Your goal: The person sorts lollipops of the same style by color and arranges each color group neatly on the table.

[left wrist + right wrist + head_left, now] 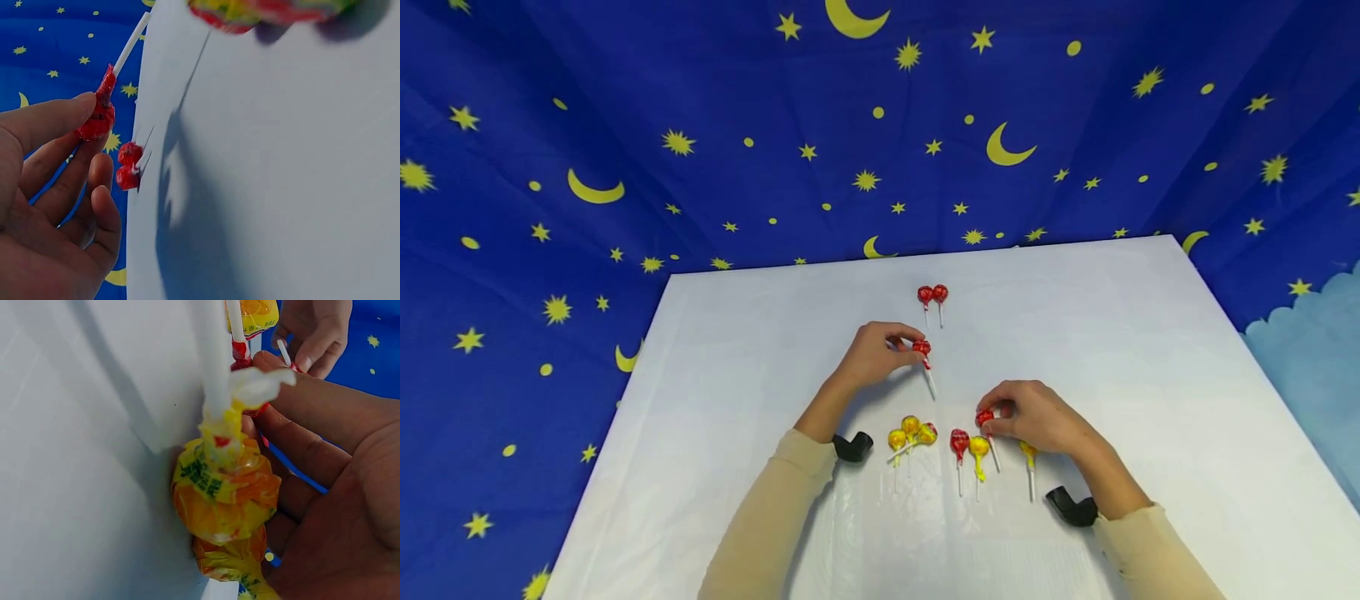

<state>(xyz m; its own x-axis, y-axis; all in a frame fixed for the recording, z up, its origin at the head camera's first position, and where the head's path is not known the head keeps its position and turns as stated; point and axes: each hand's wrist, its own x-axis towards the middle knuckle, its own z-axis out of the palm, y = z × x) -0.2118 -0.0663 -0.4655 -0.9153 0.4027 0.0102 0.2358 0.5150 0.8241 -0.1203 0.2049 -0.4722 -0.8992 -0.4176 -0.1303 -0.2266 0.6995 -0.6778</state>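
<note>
My left hand [880,354] pinches a red lollipop [922,348] by its wrapped head between thumb and fingertips, its white stick slanting down toward me. In the left wrist view that red lollipop [97,119] is held above the table. Farther back lie two red lollipops [940,293] side by side. My right hand [1037,417] grips another red lollipop [985,418] at its head; in the right wrist view it is mostly hidden. Near that hand lie a red lollipop [959,442], a yellow lollipop [979,447] and a second yellow lollipop [1028,454], partly covered by the hand.
A small group of yellow lollipops [897,439] lies left of centre, one across the others' sticks. Everything rests on a white table [760,333]. Blue cloth [820,100] with moons and stars hangs behind. Black devices [853,447] sit at both wrists.
</note>
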